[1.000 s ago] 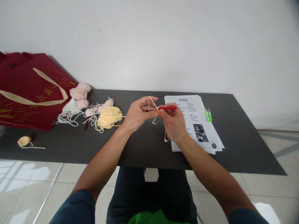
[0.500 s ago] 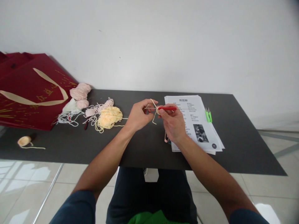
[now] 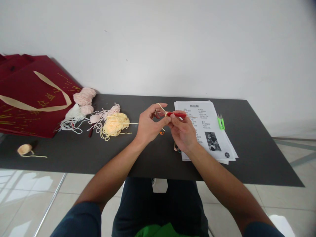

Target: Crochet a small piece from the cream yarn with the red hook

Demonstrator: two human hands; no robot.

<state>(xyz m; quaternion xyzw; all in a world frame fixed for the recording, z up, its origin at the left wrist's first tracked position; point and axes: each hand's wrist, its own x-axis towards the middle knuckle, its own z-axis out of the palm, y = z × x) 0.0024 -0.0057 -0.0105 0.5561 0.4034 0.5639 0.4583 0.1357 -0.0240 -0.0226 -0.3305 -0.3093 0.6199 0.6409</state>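
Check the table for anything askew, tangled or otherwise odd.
Loose strands trail untidily from the white yarn beside the red bag, and lower sheets poke unevenly from the paper stack, near right. Nothing looks spilled.

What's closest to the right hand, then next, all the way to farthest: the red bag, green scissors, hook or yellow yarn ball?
From the right hand, in the head view:
1. Hook: held in it.
2. Scissors: to its right.
3. Yellow yarn ball: left, past the left hand.
4. Bag: far left.
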